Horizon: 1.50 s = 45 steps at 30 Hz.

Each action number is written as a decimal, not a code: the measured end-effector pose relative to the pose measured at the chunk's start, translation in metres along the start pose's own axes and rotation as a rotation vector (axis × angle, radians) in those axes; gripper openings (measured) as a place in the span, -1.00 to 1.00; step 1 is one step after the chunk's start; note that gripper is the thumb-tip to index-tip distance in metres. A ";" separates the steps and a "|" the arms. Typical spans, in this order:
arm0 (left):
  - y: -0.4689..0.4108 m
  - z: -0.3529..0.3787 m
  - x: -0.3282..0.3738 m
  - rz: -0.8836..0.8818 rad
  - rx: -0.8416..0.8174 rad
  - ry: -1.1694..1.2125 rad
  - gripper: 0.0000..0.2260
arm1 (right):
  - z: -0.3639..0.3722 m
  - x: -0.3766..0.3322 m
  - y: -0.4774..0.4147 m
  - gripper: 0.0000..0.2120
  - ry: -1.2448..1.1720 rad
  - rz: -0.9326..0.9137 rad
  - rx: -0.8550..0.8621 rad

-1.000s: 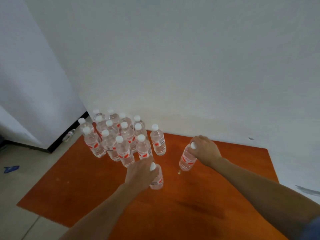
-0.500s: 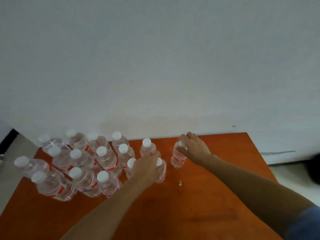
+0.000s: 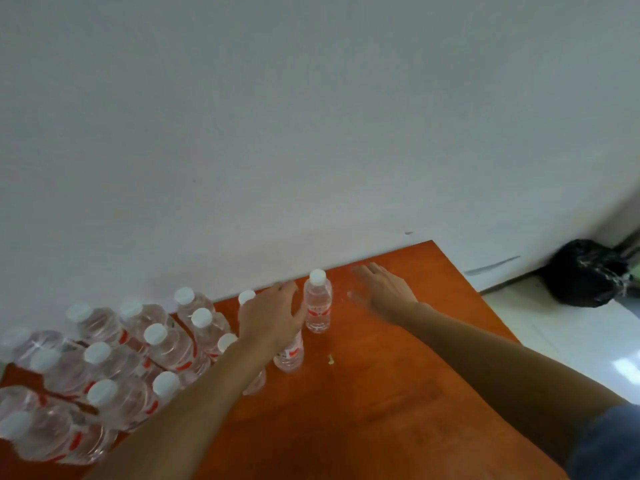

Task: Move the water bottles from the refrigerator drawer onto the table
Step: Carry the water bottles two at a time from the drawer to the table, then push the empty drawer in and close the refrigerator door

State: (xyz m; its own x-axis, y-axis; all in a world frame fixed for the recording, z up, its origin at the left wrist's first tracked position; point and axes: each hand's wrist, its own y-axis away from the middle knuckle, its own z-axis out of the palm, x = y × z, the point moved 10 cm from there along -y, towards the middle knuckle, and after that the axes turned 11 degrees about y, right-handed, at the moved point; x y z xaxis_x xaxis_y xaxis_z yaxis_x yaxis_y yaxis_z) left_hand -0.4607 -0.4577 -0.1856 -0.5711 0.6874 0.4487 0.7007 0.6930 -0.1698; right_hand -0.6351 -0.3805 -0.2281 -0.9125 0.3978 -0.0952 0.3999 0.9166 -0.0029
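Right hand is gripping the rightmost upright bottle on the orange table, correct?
Not quite. The head view shows the right hand open and holding nothing, with a gap between it and the rightmost bottle. The bottle does stand upright on the orange table.

Counter (image 3: 363,420): orange-brown, glossy wood tone. Water bottles (image 3: 166,348): clear plastic, white caps, labels white with red markings. Lone bottle (image 3: 318,306): same clear body, white cap, red-and-white label. Wall (image 3: 311,133): plain pale grey-white. Bag (image 3: 585,273): black. Floor (image 3: 571,337): white, glossy. Sleeve (image 3: 609,441): blue-grey.
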 end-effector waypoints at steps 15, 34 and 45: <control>0.144 0.165 0.394 0.611 -0.347 0.003 -0.79 | -0.061 0.303 0.421 -0.60 0.064 0.627 0.073; 0.399 0.398 0.867 1.329 -0.744 0.081 -0.73 | -0.070 0.550 0.963 -0.63 0.021 1.542 0.137; 0.520 0.472 1.081 1.598 -0.892 0.130 -0.78 | -0.077 0.604 1.176 -0.63 -0.091 1.994 0.289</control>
State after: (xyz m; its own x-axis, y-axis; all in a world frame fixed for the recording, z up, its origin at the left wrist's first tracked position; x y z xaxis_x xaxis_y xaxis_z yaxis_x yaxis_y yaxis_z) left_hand -0.9153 0.7486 -0.2031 0.7949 0.4475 0.4097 0.4943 -0.8692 -0.0097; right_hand -0.7228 0.9409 -0.2120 0.7409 0.6390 -0.2068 0.6564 -0.7541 0.0217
